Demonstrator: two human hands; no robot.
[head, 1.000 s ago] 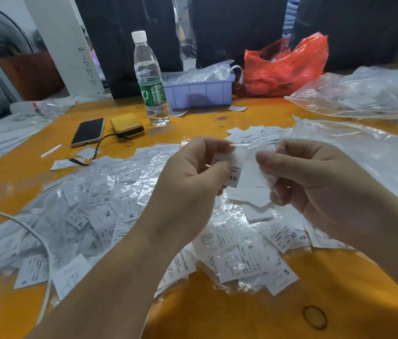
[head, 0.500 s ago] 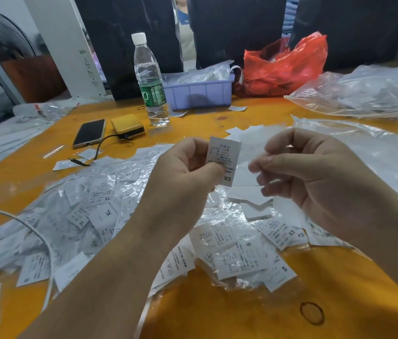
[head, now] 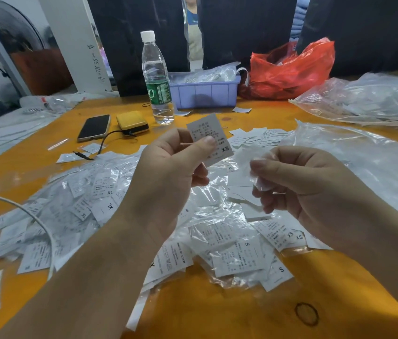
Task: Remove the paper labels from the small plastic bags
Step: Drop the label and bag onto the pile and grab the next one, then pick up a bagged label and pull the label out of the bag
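Note:
My left hand (head: 168, 172) pinches a white paper label (head: 209, 138) marked XS between thumb and fingers, held up above the table. My right hand (head: 303, 182) pinches a small clear plastic bag (head: 256, 165), crumpled at its fingertips, a short way right of the label. The label is fully out of the bag. Beneath both hands a heap of small bags with labels inside (head: 100, 199) spreads over the orange table (head: 217, 309). A stack of bare white labels (head: 244, 194) lies under my right fingers.
A water bottle (head: 156, 79), a phone (head: 94, 127) and a yellow power bank (head: 132, 122) with a cable stand at the back left. A purple bin (head: 205, 92), a red bag (head: 291, 69) and large clear bags (head: 364, 101) sit behind and right. A white cable (head: 34, 218) crosses the left.
My left hand has drawn the XS label out of the small bag and lifted it up and left. My right hand keeps the emptied bag and has moved slightly right and down.

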